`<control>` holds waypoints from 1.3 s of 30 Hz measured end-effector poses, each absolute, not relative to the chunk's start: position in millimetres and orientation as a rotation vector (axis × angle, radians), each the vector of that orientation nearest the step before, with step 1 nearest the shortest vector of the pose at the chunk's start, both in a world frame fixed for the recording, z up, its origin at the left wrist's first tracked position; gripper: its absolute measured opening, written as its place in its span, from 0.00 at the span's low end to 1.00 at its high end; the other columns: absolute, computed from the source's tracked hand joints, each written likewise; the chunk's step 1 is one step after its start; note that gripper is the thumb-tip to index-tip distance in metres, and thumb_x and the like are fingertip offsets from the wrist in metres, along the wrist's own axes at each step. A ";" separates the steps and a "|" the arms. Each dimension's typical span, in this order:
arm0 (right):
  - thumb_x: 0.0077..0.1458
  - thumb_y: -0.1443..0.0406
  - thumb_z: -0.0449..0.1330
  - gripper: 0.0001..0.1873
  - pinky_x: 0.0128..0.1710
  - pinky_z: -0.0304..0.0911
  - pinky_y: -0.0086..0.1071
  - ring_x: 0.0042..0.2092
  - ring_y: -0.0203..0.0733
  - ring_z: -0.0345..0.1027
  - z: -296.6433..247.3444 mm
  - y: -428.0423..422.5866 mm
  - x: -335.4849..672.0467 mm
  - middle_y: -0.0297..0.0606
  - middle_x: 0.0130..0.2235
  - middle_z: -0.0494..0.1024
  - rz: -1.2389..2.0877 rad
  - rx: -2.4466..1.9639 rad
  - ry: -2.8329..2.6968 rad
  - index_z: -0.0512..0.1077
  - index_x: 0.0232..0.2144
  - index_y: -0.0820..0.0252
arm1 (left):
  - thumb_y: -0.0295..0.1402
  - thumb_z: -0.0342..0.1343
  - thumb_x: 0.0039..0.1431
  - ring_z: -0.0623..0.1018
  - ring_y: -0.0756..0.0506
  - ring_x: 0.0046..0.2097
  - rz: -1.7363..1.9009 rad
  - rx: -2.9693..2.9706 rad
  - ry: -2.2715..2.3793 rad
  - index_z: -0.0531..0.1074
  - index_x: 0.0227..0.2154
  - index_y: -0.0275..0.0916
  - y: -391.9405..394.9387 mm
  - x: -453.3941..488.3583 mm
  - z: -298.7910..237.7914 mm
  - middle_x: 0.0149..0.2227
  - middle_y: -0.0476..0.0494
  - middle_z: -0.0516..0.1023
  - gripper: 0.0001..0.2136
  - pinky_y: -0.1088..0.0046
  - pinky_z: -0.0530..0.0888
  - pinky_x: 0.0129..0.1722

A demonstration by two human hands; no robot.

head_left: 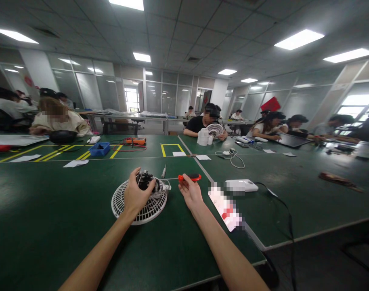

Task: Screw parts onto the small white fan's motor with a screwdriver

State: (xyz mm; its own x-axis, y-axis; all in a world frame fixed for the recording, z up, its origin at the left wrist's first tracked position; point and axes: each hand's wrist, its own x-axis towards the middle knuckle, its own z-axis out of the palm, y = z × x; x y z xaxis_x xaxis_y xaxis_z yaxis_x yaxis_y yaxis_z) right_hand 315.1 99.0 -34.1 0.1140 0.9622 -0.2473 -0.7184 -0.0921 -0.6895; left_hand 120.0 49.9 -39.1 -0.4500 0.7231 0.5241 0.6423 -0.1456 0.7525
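Note:
A white round fan grille (148, 208) lies flat on the green table (51, 210) in front of me. My left hand (136, 195) rests on top of it, its fingers closed around the black fan motor (145, 180) at the grille's centre. My right hand (189, 190) sits just right of the grille and holds a red-handled screwdriver (189, 177), whose thin shaft points left toward the motor. A second small screwdriver (163, 171) lies on the table just behind the grille.
A white box (241, 185) with a black cable and a blurred white card (225, 208) lie to my right. Farther back are a blue tray (99, 149), a white cable (233, 155), paper slips and an orange tool (135, 141). Several people sit at the far tables.

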 end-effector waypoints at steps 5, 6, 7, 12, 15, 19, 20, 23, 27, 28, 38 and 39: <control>0.40 0.75 0.71 0.16 0.35 0.74 0.28 0.32 0.37 0.79 -26.9 97.2 316.4 0.32 0.29 0.83 1.476 -0.727 -0.355 0.71 0.29 0.56 | 0.50 0.63 0.53 0.79 0.33 0.56 1.672 1.620 2.019 0.64 0.62 0.43 49.7 119.4 -40.1 0.59 0.35 0.76 0.35 0.53 0.75 0.56; 0.41 0.73 0.72 0.16 0.35 0.74 0.29 0.32 0.37 0.79 -26.1 96.4 315.8 0.32 0.29 0.83 1.474 -0.729 -0.364 0.72 0.30 0.56 | 0.50 0.63 0.54 0.79 0.33 0.56 1.674 1.623 2.021 0.64 0.62 0.44 49.7 119.4 -40.2 0.59 0.35 0.76 0.35 0.53 0.75 0.56; 0.42 0.71 0.73 0.16 0.33 0.73 0.29 0.32 0.37 0.78 -25.7 95.5 315.1 0.32 0.30 0.84 1.467 -0.742 -0.378 0.72 0.32 0.55 | 0.50 0.63 0.54 0.79 0.33 0.56 1.674 1.625 2.022 0.64 0.62 0.44 49.7 119.4 -40.3 0.59 0.35 0.76 0.35 0.53 0.76 0.56; 0.42 0.67 0.75 0.19 0.25 0.68 0.25 0.26 0.35 0.74 -26.9 93.2 312.5 0.30 0.26 0.81 1.439 -0.808 -0.427 0.71 0.35 0.54 | 0.49 0.63 0.54 0.79 0.33 0.56 1.674 1.615 2.021 0.65 0.62 0.43 48.3 119.7 -38.7 0.59 0.35 0.76 0.34 0.53 0.76 0.55; 0.42 0.73 0.72 0.18 0.30 0.71 0.25 0.29 0.36 0.76 -26.8 94.9 313.1 0.31 0.26 0.82 1.476 -0.758 -0.398 0.71 0.33 0.55 | 0.49 0.64 0.54 0.79 0.33 0.55 1.680 1.618 2.022 0.65 0.62 0.43 47.8 119.7 -38.0 0.58 0.35 0.76 0.34 0.53 0.76 0.55; 0.41 0.76 0.69 0.17 0.38 0.75 0.28 0.32 0.36 0.79 -27.0 97.0 313.1 0.31 0.27 0.82 1.511 -0.705 -0.329 0.70 0.32 0.55 | 0.49 0.64 0.53 0.79 0.33 0.56 1.684 1.628 2.007 0.65 0.62 0.42 48.6 119.0 -39.5 0.58 0.34 0.76 0.35 0.52 0.76 0.55; 0.42 0.75 0.70 0.17 0.38 0.75 0.29 0.32 0.37 0.79 -27.5 96.9 312.8 0.30 0.27 0.82 1.515 -0.702 -0.323 0.71 0.33 0.55 | 0.49 0.64 0.53 0.79 0.33 0.56 1.684 1.627 2.004 0.65 0.62 0.42 48.9 118.8 -40.0 0.58 0.34 0.76 0.35 0.52 0.76 0.55; 0.46 0.69 0.73 0.16 0.31 0.74 0.28 0.27 0.36 0.75 -29.0 96.1 312.0 0.30 0.26 0.81 1.514 -0.752 -0.350 0.73 0.36 0.54 | 0.49 0.64 0.53 0.79 0.33 0.55 1.681 1.620 2.001 0.65 0.62 0.42 49.5 118.4 -41.1 0.58 0.34 0.76 0.35 0.51 0.76 0.55; 0.44 0.72 0.73 0.16 0.27 0.71 0.25 0.26 0.35 0.74 -29.5 96.2 312.0 0.32 0.26 0.81 1.512 -0.774 -0.372 0.73 0.33 0.56 | 0.48 0.65 0.52 0.79 0.33 0.55 1.680 1.610 2.000 0.65 0.62 0.42 49.7 118.4 -41.1 0.58 0.34 0.76 0.35 0.51 0.76 0.55; 0.43 0.74 0.72 0.16 0.29 0.72 0.25 0.27 0.35 0.75 -29.2 96.5 312.1 0.32 0.26 0.81 1.512 -0.758 -0.365 0.72 0.32 0.56 | 0.47 0.65 0.52 0.80 0.33 0.55 1.682 1.610 2.000 0.65 0.62 0.42 49.7 118.3 -41.1 0.58 0.34 0.76 0.35 0.52 0.76 0.55; 0.42 0.67 0.76 0.21 0.26 0.71 0.25 0.26 0.35 0.75 -29.1 95.9 313.0 0.29 0.26 0.80 1.492 -0.786 -0.443 0.72 0.37 0.54 | 0.47 0.65 0.51 0.79 0.32 0.56 1.693 1.628 1.985 0.65 0.62 0.42 50.1 117.2 -41.4 0.58 0.34 0.76 0.36 0.52 0.75 0.57; 0.41 0.68 0.77 0.23 0.25 0.70 0.25 0.26 0.35 0.75 -29.4 96.5 313.2 0.29 0.27 0.81 1.486 -0.778 -0.448 0.71 0.37 0.54 | 0.47 0.65 0.51 0.79 0.32 0.56 1.691 1.626 1.989 0.65 0.62 0.42 49.9 117.5 -41.2 0.59 0.34 0.76 0.36 0.51 0.75 0.57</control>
